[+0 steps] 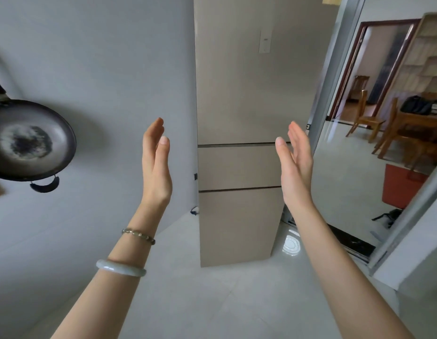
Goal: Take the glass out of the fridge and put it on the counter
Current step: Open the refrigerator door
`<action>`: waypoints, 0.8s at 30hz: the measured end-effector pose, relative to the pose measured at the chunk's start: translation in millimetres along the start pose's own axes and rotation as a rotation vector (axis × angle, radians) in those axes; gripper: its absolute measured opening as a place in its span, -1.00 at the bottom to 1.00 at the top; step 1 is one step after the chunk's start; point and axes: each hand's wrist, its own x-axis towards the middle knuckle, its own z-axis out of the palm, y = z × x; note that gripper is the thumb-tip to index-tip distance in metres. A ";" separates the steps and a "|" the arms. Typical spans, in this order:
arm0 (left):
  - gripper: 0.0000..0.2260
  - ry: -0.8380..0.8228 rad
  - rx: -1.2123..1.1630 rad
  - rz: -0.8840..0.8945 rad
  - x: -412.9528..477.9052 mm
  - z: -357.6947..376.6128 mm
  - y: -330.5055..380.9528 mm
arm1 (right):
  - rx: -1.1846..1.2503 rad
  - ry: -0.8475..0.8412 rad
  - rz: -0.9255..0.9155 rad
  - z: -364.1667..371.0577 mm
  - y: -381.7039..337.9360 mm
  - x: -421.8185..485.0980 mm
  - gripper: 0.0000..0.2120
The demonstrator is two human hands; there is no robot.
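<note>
A tall beige fridge (242, 94) stands straight ahead with all three of its doors closed. The glass is hidden inside it, and no counter is in view. My left hand (156, 165) is raised in front of the grey wall just left of the fridge, palm facing right, fingers straight and holding nothing. My right hand (295, 165) is raised before the fridge's right edge, palm facing left, also holding nothing. Neither hand touches the fridge.
A dark wok (27, 140) hangs on the grey wall at the left. Right of the fridge a sliding-door frame (332, 77) opens onto a room with wooden chairs (366, 116), a table and a red box (400, 187). Pale floor tiles (212, 302) lie below.
</note>
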 end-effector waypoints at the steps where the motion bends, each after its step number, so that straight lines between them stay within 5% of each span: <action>1: -0.58 0.008 -0.001 0.003 12.0 6.6 -9.3 | 0.006 0.001 0.000 3.8 10.3 15.2 -0.48; 24: -0.61 0.015 -0.003 0.037 227.9 65.3 -184.1 | 0.061 0.003 -0.040 102.6 174.2 232.5 -0.58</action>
